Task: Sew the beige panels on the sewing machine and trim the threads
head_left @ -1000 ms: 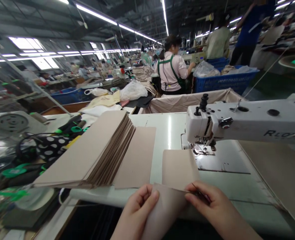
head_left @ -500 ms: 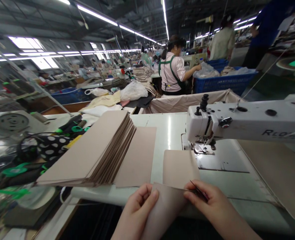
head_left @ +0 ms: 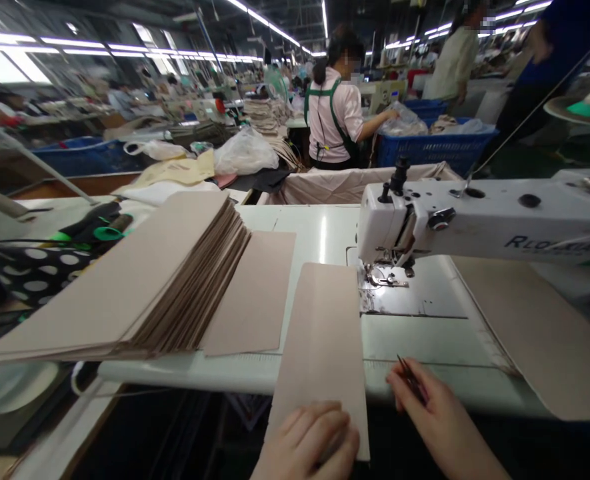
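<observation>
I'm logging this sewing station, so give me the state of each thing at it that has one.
beige strip: flat, unfolded, near end overhanging the table edge
left hand: resting on the strip's near end
right hand: holding a thin dark tool, off the strip
stack of beige pieces: fanned, untouched
sewing machine: nothing under its presser foot

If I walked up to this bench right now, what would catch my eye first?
Probably the white sewing machine reaching in from the right, and the fanned stack of beige panels on the left. Between them, one long beige strip lies flat under the left hand.
</observation>
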`<state>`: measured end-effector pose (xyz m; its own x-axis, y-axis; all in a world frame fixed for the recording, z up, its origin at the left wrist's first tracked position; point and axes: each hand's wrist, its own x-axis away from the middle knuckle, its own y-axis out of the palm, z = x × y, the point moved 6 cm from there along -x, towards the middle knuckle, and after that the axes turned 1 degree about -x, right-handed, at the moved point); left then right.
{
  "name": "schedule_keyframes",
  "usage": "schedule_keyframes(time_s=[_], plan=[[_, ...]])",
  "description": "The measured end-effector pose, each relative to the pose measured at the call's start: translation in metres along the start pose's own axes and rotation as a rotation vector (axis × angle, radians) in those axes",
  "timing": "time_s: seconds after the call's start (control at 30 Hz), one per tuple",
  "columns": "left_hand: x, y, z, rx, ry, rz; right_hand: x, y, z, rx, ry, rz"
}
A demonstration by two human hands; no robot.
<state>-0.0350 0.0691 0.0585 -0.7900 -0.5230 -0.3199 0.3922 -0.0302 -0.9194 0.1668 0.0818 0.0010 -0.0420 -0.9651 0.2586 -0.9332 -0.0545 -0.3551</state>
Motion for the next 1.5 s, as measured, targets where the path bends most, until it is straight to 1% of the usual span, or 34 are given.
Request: schedule_keyframes(time_s=[0.1, 0.13, 0.2, 0.37, 0.6, 0.73, 0.9, 1.13, 1.5], plan=[[0.008, 0.027, -0.005, -0.027, -0.08, -0.002, 0.021, 0.005, 0.02, 0.028, 0.096, -0.061], [0.01, 0.034, -0.006, -0.019, -0.1, -0.017, 0.027, 0.007, 0.024, 0.03, 0.118, -0.074], [0.011, 0.041, -0.007, 0.004, -0.127, -0.029, 0.035, 0.012, 0.031, 0.038, 0.154, -0.1], [0.01, 0.037, -0.006, 0.062, -0.157, 0.031, 0.039, 0.02, 0.04, 0.081, 0.189, -0.138], [0.009, 0.038, -0.006, 0.101, -0.182, 0.022, 0.033, 0.026, 0.041, 0.059, 0.152, -0.143], [0.009, 0.041, -0.006, 0.116, -0.199, -0.015, 0.035, 0.027, 0.04, 0.052, 0.155, -0.147], [0.011, 0.041, -0.006, 0.142, -0.219, 0.014, 0.035, 0.028, 0.037, 0.05, 0.165, -0.156], [0.011, 0.041, -0.007, 0.171, -0.234, 0.025, 0.036, 0.031, 0.038, 0.039, 0.163, -0.157], [0.01, 0.04, -0.007, 0.162, -0.231, 0.017, 0.03, 0.027, 0.029, 0.036, 0.14, -0.135]])
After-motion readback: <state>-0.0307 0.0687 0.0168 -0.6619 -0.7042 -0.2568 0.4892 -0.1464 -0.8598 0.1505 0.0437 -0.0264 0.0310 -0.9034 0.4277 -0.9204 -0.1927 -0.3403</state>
